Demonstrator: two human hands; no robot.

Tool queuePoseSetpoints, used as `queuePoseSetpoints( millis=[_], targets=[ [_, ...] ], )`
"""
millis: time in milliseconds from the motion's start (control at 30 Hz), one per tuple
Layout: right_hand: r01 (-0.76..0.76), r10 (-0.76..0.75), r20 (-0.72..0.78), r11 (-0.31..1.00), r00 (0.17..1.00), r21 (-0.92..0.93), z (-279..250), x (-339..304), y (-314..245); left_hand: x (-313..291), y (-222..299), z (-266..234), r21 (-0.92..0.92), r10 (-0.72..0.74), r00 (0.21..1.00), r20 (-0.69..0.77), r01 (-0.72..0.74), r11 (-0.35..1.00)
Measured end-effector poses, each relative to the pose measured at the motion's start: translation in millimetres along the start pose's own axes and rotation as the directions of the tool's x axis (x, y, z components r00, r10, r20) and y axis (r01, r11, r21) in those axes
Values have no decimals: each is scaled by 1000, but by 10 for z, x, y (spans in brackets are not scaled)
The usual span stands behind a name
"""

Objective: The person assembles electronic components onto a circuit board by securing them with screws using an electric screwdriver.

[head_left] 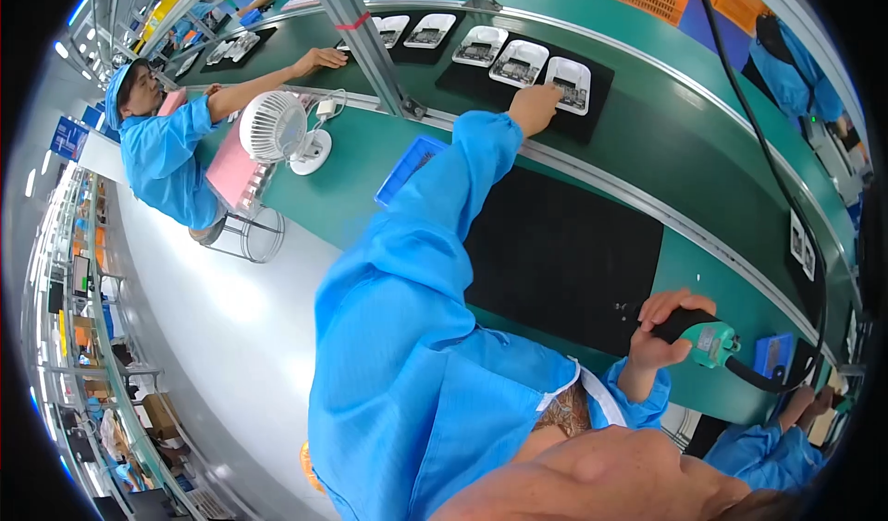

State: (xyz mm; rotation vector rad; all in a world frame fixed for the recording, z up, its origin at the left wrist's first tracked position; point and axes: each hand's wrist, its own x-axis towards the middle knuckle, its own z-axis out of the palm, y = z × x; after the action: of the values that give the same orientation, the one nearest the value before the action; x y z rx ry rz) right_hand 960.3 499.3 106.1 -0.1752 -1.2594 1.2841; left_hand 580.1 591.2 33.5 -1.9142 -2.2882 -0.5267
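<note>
Blue smock sleeves fill the near view, smooth and creased. Beyond them, the green workbench (703,262) curves away, its metal rail edging a conveyor belt (684,142). On the bench, a large black mat (555,253) lies bare, leaving open room. The left hand (535,107) reaches over the rail, fingers curled onto a white tray (571,85), the nearest of 3 on a dark pad. The right hand (659,336) wraps tight around an electric screwdriver (708,341); its tip is hidden.

Bright blue smock (white-edged cuff)
</note>
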Motion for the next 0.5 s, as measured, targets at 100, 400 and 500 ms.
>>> queuePoseSetpoints(
  millis=[100, 400, 500],
  targets=[
    [-36, 36, 8, 999, 999, 1, 37, -7, 28, -291, 89, -200, -17, 60, 995, -78, -61, 998],
    [-170, 168, 36, 984, 985, 51, 158, 32, 226, -1923, -77, -1536, 37, -319, 948, 19, 318, 947],
    [-221, 219, 45, 974, 975, 49, 228, 29, 222, -2309, -188, -1413, 15, -424, 861, 281, 438, 899]
  ],
)
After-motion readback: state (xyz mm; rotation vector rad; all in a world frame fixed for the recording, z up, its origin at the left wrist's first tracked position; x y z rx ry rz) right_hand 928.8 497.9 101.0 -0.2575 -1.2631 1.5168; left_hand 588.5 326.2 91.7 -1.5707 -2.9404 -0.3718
